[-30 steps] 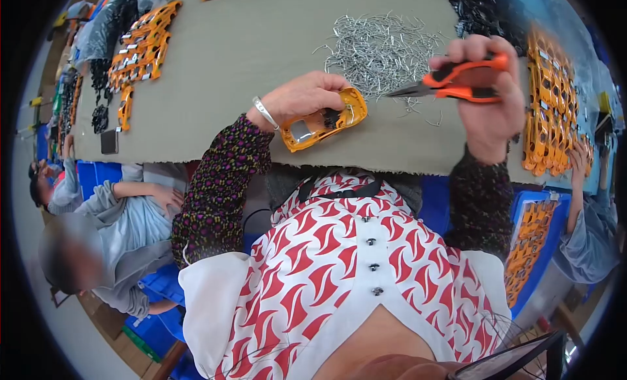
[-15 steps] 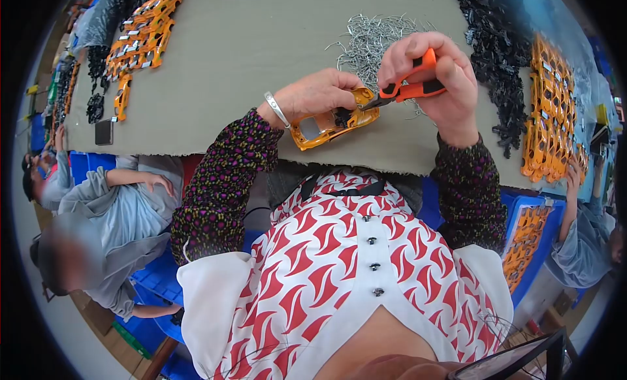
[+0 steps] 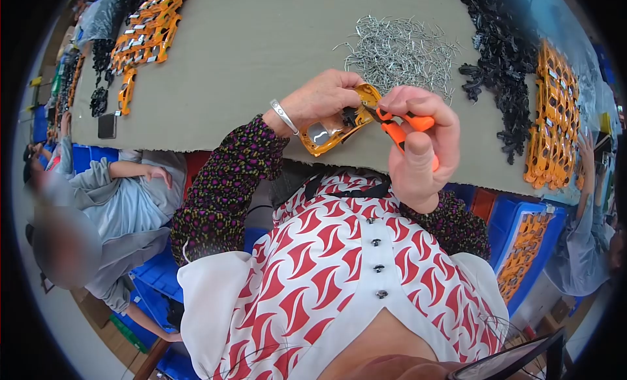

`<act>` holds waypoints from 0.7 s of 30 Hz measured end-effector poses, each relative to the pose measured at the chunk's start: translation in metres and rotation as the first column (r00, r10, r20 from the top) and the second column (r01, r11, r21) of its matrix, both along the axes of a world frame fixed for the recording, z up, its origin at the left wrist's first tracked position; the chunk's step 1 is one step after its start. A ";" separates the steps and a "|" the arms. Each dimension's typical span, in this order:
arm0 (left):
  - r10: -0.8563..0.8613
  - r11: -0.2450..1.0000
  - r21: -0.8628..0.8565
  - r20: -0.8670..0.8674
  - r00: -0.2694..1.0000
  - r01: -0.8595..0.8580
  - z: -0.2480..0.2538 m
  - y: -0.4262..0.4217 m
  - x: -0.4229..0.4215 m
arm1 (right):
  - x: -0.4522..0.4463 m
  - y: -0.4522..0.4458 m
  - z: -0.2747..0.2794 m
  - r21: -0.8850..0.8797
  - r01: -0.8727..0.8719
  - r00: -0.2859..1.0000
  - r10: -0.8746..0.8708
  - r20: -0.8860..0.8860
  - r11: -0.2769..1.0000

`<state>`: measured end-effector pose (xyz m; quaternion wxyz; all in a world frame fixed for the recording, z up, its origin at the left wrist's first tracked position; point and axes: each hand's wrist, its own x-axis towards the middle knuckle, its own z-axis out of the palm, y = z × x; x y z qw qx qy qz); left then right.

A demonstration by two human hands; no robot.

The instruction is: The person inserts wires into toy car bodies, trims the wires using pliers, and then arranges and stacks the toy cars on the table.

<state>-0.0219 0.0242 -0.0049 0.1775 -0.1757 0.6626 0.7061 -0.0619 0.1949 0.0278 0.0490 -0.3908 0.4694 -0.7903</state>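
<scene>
My left hand (image 3: 321,100), with a silver bracelet at the wrist, grips a yellow-orange toy car body shell (image 3: 315,147) by its upper side, fingers closed over the edge. The shell is tilted just above the table's near edge, its hollow inside facing up. A small black part (image 3: 350,117) sits inside it by my fingertips. In my right hand (image 3: 428,141) is a pair of pliers (image 3: 396,130) with orange and black handles. The dark jaws reach the shell's right end; whether they pinch anything there is too small to tell.
Beyond my hands lies a pile of thin bent metal pins (image 3: 401,56). Black plastic parts (image 3: 503,86) and rows of orange car shells (image 3: 552,118) lie at right. More orange shells (image 3: 147,30) and a dark flat object (image 3: 107,126) are at left. A person (image 3: 124,190) sits at left.
My right hand has come down toward my body and turned, swinging the pliers' handles lower while the jaws stay by the shell's end. My left hand and the shell have shifted slightly.
</scene>
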 end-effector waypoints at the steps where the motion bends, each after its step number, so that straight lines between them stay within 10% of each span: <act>1: 0.007 1.000 -0.007 -0.008 1.000 -0.007 -0.002 0.000 0.000 | 0.000 0.000 0.000 0.007 -0.002 1.000 0.002 0.004 1.000; 21: 0.213 0.977 0.025 -0.016 0.977 -0.212 -0.008 0.007 0.004 | -0.007 0.003 -0.012 -0.014 -0.086 0.987 0.083 -0.138 0.996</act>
